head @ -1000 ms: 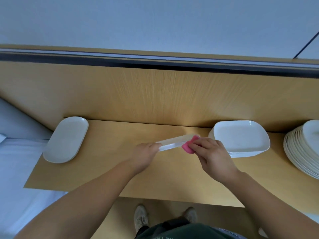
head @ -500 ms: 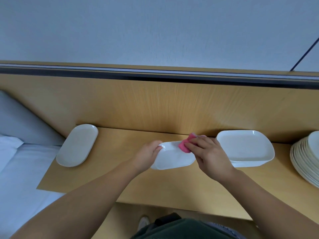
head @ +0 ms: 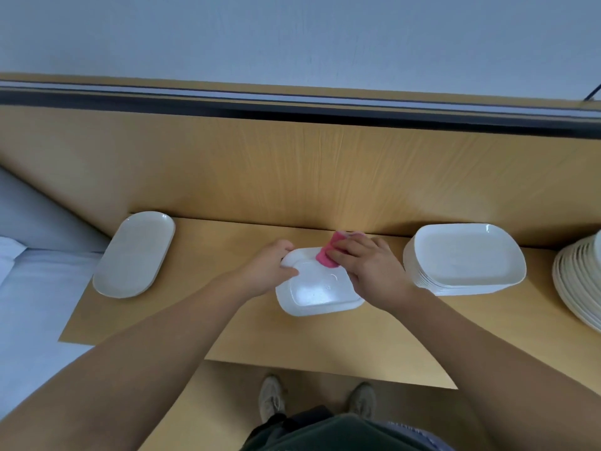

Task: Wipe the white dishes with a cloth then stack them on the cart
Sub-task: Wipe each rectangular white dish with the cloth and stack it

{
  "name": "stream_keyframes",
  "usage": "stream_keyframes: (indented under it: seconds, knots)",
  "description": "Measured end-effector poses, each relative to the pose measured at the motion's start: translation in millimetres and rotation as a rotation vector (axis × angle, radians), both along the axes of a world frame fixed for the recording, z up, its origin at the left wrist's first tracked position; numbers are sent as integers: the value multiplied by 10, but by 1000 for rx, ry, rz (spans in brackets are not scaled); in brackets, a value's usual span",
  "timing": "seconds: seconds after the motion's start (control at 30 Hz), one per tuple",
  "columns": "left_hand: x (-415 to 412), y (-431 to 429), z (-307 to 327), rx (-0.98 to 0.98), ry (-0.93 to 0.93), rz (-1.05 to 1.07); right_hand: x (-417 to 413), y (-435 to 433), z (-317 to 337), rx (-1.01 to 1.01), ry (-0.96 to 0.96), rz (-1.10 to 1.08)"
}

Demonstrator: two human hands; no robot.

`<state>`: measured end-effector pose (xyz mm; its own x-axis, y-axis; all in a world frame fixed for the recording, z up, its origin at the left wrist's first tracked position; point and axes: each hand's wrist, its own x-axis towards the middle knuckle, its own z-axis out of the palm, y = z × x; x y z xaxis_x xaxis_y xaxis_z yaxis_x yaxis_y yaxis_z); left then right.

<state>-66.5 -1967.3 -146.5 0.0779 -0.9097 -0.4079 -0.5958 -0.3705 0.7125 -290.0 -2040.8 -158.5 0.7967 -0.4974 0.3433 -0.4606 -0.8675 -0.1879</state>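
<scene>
I held the white dish over the middle of the counter, in front of my body, so that both hands could work on it at once. My left hand gripped its far-left corner, thumb on top and fingers curled under the rim, to steady it against the rubbing. My right hand was clenched round the pink cloth and pressed it on the dish's far edge. The dish lay broad side up, tipped a little toward me so I could see the surface being wiped. Its long axis ran across me, from far left to near right. I could not tell whether its near edge touched the counter. The stack of rectangular dishes stood just to my right, within easy reach I judged, and the oval dish lay well apart on the left.
</scene>
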Motion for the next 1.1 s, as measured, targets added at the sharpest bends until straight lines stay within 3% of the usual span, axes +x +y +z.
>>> stream_keyframes:
  seconds: [0.23,0.4,0.5,0.6,0.77,0.9,1.1]
  knots:
    - [1,-38,-59,25,20,58,428,-88,-219,75,138,150]
    - [22,-62,-119,36,36,93,533,-41,-290,89,195,125]
    - [14,-57,-165,34,10,108,534,-47,-329,289,267,116]
    - [-2,-30,-223,60,-43,146,395,-134,-396,365,361,63]
    - [-4,-20,-311,94,-59,205,-10,-217,-615,408,282,-88]
    - [3,-23,-352,103,-70,229,-165,-11,-604,609,114,-325]
    - [28,15,-404,138,-63,223,-329,346,-794,736,90,-501]
